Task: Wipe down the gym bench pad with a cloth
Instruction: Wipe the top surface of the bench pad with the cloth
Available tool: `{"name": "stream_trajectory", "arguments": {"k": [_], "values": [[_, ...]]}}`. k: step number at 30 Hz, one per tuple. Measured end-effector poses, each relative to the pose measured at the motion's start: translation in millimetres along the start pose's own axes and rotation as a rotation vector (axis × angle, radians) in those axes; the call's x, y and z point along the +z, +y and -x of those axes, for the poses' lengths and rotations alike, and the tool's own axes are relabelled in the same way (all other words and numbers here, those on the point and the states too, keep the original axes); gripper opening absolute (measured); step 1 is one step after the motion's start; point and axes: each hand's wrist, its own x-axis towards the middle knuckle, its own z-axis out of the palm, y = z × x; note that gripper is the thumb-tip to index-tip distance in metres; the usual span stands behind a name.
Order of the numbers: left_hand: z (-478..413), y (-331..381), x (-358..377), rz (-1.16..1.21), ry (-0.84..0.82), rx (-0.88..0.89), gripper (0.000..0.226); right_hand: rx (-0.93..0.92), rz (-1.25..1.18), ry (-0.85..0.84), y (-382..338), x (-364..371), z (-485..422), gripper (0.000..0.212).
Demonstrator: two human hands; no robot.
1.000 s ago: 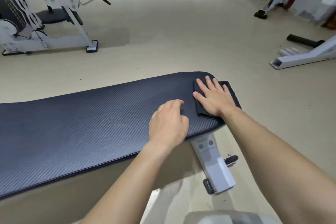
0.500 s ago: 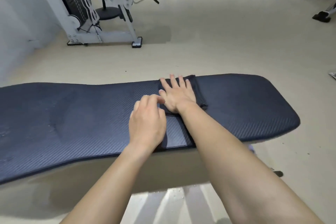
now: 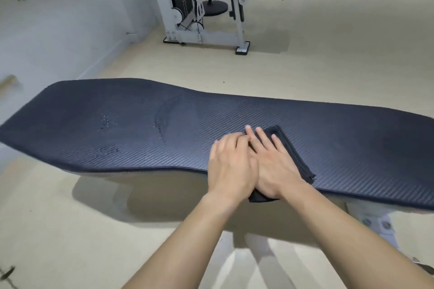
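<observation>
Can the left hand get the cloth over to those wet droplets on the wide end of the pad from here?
Probably yes: the pad lies bare between the cloth and the droplets, and the left hand sits on that side.

One long dark-blue textured bench pad (image 3: 234, 124) is seen. On it, one folded black cloth (image 3: 293, 155) is counted, with two bare hands: left hand (image 3: 231, 166), right hand (image 3: 277, 166). Beyond the pad, one white weight machine (image 3: 202, 7) is counted.

Dark ribbed bench pad (image 3: 117, 129), droplets at left; folded black cloth (image 3: 293, 155) flat at near edge.
</observation>
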Motion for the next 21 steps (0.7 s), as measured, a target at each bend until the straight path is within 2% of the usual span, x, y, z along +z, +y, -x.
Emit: {"name": "stream_trajectory", "arguments": {"k": [2, 6, 13, 17, 21], "values": [[1, -8, -6, 0.005, -0.013, 0.002, 0.050, 0.063, -0.024, -0.005, -2, -1, -12, 0.069], [-6, -47, -30, 0.005, 0.068, -0.053, 0.034, 0.111, -0.084, 0.013, -31, -10, -63, 0.060], [-22, -151, -90, -0.040, 0.125, -0.192, 0.039, 0.062, -0.117, -0.022, -136, -29, -175, 0.061], [-23, -196, -104, 0.000, 0.216, -0.264, 0.040, -0.102, -0.018, -0.054, -210, -31, -210, 0.069], [-24, -217, -101, 0.034, 0.329, -0.399, 0.034, -0.372, 0.031, -0.050, -231, -30, -186, 0.075]]}}
